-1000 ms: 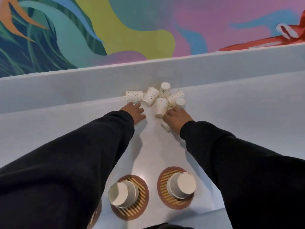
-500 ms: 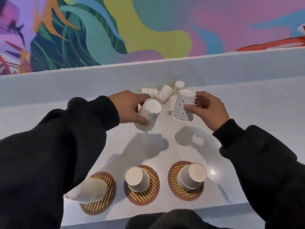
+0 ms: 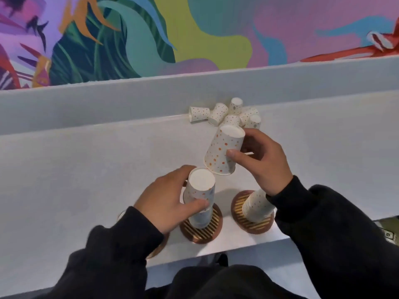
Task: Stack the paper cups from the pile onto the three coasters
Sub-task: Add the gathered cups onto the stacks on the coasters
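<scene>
Just left of the middle coaster (image 3: 201,233), only a brown edge of the left coaster (image 3: 160,244) shows from under our left sleeve, and we cannot tell what stands on it. Our left hand (image 3: 170,203) is curled round an upturned cup (image 3: 200,190), thumb across its near side and fingers wrapped behind. The cup sits mouth-down with its long axis close to upright, directly above the middle coaster and over the cups already standing there. We cannot tell whether it is fully seated.

Behind and a little right of the middle coaster, a second cup (image 3: 224,152) hangs in the air. The thumb and fingertips of our right hand (image 3: 263,162) pinch it by the side wall. Its axis is tilted, closed base up and to the right, open mouth down and to the left, with the rim just beside the first cup's base.

Right of the middle coaster, the right coaster (image 3: 252,222) carries a leaning stack (image 3: 257,205), partly under our right wrist. We judge the right hand the nearer one to it. The cup must come toward us and swing its mouth to match that lean.

Far behind the middle coaster, the pile (image 3: 226,115) lies against the back ledge with several cups left.
</scene>
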`<state>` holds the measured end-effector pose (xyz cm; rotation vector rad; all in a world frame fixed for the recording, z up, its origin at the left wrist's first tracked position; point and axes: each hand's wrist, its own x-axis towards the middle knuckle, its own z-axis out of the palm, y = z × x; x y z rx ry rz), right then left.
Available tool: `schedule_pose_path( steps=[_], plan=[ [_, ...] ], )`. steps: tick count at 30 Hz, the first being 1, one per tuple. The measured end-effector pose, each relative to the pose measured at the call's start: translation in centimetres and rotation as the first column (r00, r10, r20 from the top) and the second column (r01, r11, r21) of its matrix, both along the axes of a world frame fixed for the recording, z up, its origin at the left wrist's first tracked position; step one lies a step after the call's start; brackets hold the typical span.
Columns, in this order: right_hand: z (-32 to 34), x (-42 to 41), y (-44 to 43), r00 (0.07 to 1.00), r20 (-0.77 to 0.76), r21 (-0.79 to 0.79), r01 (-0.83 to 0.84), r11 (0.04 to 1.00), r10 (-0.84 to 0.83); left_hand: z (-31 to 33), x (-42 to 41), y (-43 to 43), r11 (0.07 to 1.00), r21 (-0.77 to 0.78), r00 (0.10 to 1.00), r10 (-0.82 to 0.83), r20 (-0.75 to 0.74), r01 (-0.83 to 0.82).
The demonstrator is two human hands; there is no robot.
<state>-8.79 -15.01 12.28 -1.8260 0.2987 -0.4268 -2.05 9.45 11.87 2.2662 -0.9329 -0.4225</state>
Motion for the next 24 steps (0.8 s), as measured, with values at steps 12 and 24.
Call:
schedule_pose_path(
  steps=[12,24],
  plan=[
    [-2.3,-2.7,5.6,1.000,0.010,-0.018,0.019,1.000,-0.019,-9.0,-2.4,0.0,0.995,0.022,0.995,0.099,-0.009,-0.099],
    [-7.4,-4.3,6.8,0.993,-0.114,-0.058,-0.027,0.998,0.020,-13.9,-3.7,0.6,0.974,-0.085,0.949,0.182,-0.259,-0.210]
  ],
)
